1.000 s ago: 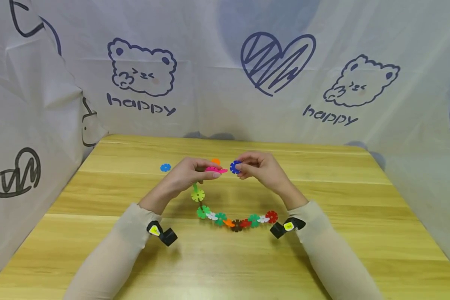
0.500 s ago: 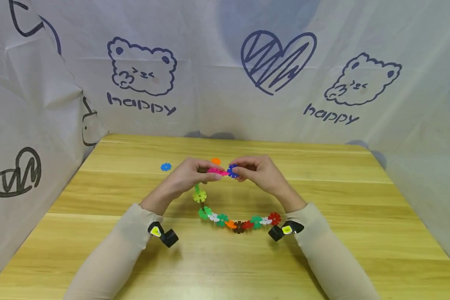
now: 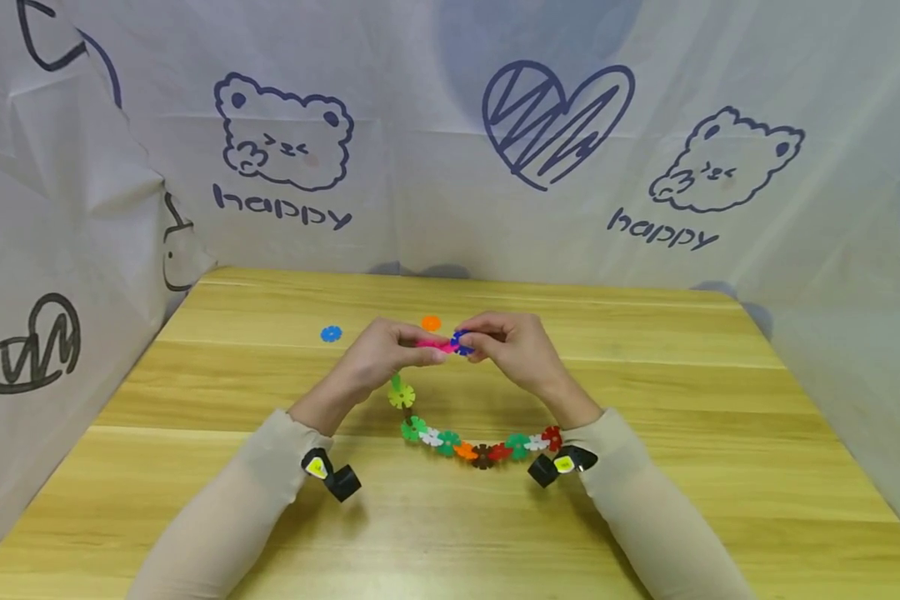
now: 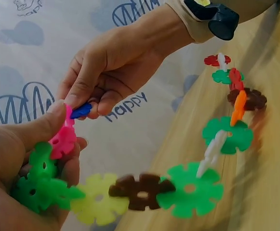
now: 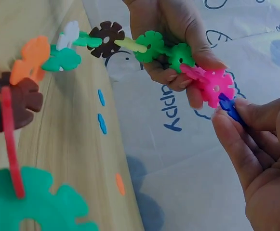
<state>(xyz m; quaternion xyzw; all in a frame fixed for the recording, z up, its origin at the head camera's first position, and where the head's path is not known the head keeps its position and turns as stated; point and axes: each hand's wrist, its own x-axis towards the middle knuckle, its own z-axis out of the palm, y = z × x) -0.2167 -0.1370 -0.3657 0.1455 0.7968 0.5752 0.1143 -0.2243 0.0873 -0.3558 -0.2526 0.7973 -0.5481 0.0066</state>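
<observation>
Between thumb and fingers, my left hand [image 3: 378, 354] pinches the pink notched discs [image 5: 217, 87] at one end of a chain of interlocking plastic snowflake discs. A dark blue snowflake disc [image 5: 231, 109] is pinched by my right hand [image 3: 513, 346]. Its edge meets the notched rim of the outer pink disc; how deep it sits I cannot tell. Green discs [image 4: 43, 166] of the chain lie against my left fingers. From there the chain hangs past a yellow disc [image 3: 401, 395] and a brown disc [image 4: 142, 191], curving round to a red disc [image 3: 552, 437] near my right wrist.
Loose on the wooden table [image 3: 450, 542] behind my hands are a light blue disc [image 3: 332, 333] and an orange disc [image 3: 431, 322]. The right wrist view shows a second blue disc [image 5: 101, 97] there. A white cloth wall [image 3: 435, 167] with drawings stands behind.
My right hand has moved left, bringing the dark blue disc from apart to against the pink disc. The hanging chain has shifted slightly right and toward me.
</observation>
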